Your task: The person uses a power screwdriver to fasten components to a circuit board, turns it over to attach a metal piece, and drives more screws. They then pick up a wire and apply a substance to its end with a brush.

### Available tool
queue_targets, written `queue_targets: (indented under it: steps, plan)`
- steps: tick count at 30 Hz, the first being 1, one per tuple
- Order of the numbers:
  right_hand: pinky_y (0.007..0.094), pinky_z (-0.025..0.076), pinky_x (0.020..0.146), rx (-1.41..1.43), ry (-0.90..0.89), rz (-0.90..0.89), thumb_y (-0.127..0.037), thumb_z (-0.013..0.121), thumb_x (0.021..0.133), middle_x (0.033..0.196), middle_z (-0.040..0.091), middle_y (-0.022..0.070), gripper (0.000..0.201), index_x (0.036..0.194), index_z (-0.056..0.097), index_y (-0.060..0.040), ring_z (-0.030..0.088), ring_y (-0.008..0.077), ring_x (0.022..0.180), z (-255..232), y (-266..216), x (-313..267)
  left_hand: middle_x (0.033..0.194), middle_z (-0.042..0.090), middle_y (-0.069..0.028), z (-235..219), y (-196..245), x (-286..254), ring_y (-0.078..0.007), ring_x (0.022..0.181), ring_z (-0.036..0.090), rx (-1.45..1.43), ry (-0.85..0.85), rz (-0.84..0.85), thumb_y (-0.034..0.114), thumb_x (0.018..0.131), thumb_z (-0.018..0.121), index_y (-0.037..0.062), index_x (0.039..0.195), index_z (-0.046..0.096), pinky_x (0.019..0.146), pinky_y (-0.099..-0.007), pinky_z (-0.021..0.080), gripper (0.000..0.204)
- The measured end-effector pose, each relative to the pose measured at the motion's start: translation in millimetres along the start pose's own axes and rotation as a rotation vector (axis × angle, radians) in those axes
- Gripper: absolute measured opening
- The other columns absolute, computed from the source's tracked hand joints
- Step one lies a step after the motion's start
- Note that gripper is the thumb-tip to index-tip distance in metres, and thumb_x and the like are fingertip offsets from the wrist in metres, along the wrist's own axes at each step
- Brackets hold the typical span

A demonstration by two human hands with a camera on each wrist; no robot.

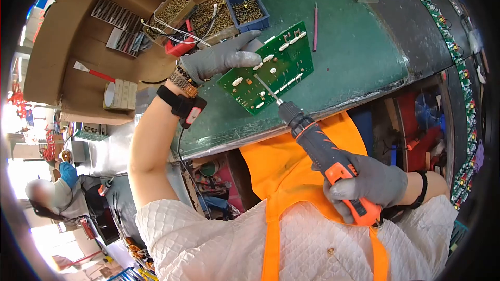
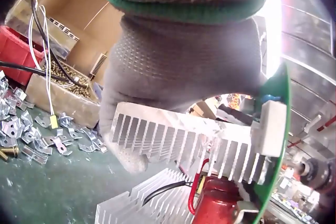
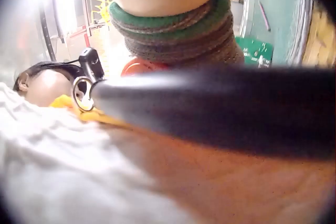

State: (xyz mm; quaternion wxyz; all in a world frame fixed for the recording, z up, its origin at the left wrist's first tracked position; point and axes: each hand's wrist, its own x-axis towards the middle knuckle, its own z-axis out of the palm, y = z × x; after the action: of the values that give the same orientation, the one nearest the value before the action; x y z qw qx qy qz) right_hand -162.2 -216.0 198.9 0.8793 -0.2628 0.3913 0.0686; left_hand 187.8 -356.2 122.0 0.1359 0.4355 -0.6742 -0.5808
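A green circuit board is held tilted above the green bench by my gloved left hand, thumb on its near face. In the left wrist view the left hand has its fingers round a finned metal heatsink on the board's other side; a second heatsink and a red part lie below. My gloved right hand grips a black and orange electric screwdriver, its bit meeting the board's face. The right wrist view shows the right cuff and a blurred dark shape.
Boxes of brass screws and a blue bin stand at the bench's back left, beside a large cardboard box. A pink stick lies on the bench. Loose metal clips lie near the left hand. Another person is at far left.
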Motion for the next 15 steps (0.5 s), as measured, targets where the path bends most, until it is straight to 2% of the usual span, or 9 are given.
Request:
queue_targets:
  steps: [3, 7, 9, 11, 12, 13, 14, 15]
  plan:
    - [0.0341, 0.054, 0.054, 0.014, 0.029, -0.012, -0.021, 0.067, 0.084, 0.072, 0.061, 0.0105, 0.028, 0.101, 0.052, -0.0067, 0.063, 0.0210, 0.058, 9.4, 1.7, 2.5, 0.145, 0.039, -0.0181, 0.5, 3.5, -2.4, -0.0232, 0.133, 0.038, 0.027, 0.033, 0.000, 0.055, 0.080, 0.063, -0.0034, 0.148, 0.022, 0.110, -0.0347, 0.032, 0.098]
    - [0.0339, 0.053, 0.054, 0.073, 0.045, -0.009, -0.022, 0.067, 0.084, 0.071, 0.061, 0.0104, 0.028, 0.100, 0.051, -0.0065, 0.062, 0.0209, 0.057, 15.0, 0.2, 3.0, 0.145, 0.039, -0.0187, 4.4, 8.8, -5.3, -0.0241, 0.133, 0.039, 0.021, 0.030, -0.012, 0.058, 0.080, 0.062, -0.0037, 0.148, 0.022, 0.110, -0.0359, 0.032, 0.100]
    - [0.0313, 0.050, 0.055, 0.010, 0.032, 0.049, -0.021, 0.072, 0.083, 0.074, 0.060, 0.0079, 0.037, 0.106, 0.046, -0.0061, 0.062, 0.0174, 0.060, 10.2, -2.8, 2.5, 0.145, 0.039, -0.0190, 3.9, 15.1, -8.3, -0.0244, 0.132, 0.039, -0.024, 0.018, -0.017, 0.058, 0.079, 0.062, -0.0042, 0.148, 0.024, 0.110, -0.0363, 0.031, 0.100]
    - [0.0314, 0.050, 0.054, -0.048, 0.011, 0.045, -0.019, 0.071, 0.082, 0.074, 0.060, 0.0077, 0.037, 0.107, 0.046, -0.0060, 0.061, 0.0176, 0.060, -2.5, -3.2, -4.1, 0.140, 0.044, -0.0191, -2.7, 23.6, -12.1, -0.0247, 0.128, 0.044, 0.270, 0.062, 0.004, 0.056, 0.083, 0.060, -0.0031, 0.147, 0.029, 0.106, -0.0368, 0.035, 0.092]
    - [0.0316, 0.050, 0.054, -0.102, -0.004, 0.048, -0.017, 0.071, 0.081, 0.073, 0.060, 0.0076, 0.037, 0.107, 0.046, -0.0058, 0.061, 0.0178, 0.059, -11.5, -3.2, -8.6, 0.140, 0.044, -0.0191, -9.9, 24.4, -13.9, -0.0247, 0.128, 0.044, 0.279, 0.073, 0.003, 0.056, 0.083, 0.060, -0.0031, 0.147, 0.029, 0.106, -0.0368, 0.035, 0.092]
    - [0.0320, 0.051, 0.053, -0.036, -0.107, 0.026, -0.012, 0.071, 0.078, 0.075, 0.060, 0.0073, 0.043, 0.112, 0.046, -0.0066, 0.061, 0.0179, 0.058, -19.4, 1.3, -13.7, 0.133, 0.050, -0.0181, -21.0, 22.1, -14.4, -0.0263, 0.122, 0.050, 0.204, 0.104, -0.040, 0.052, 0.086, 0.059, -0.0013, 0.148, 0.030, 0.102, -0.0373, 0.039, 0.086]
    - [0.0320, 0.051, 0.053, -0.052, -0.111, 0.023, -0.012, 0.071, 0.078, 0.075, 0.060, 0.0073, 0.043, 0.112, 0.046, -0.0066, 0.061, 0.0179, 0.058, -22.5, 1.8, -18.4, 0.126, 0.056, -0.0171, -31.5, 18.5, -12.1, -0.0279, 0.116, 0.055, 0.129, 0.134, -0.082, 0.049, 0.089, 0.058, 0.0006, 0.148, 0.031, 0.098, -0.0378, 0.043, 0.081]
    - [0.0322, 0.051, 0.053, -0.071, -0.066, -0.024, -0.010, 0.071, 0.076, 0.076, 0.060, 0.0073, 0.046, 0.114, 0.045, -0.0069, 0.060, 0.0179, 0.058, -23.4, 2.3, -24.5, 0.112, 0.067, -0.0131, -39.4, 8.3, -3.1, -0.0258, 0.102, 0.063, 0.163, 0.388, -0.166, 0.037, 0.091, 0.060, 0.0046, 0.141, 0.045, 0.090, -0.0364, 0.048, 0.061]
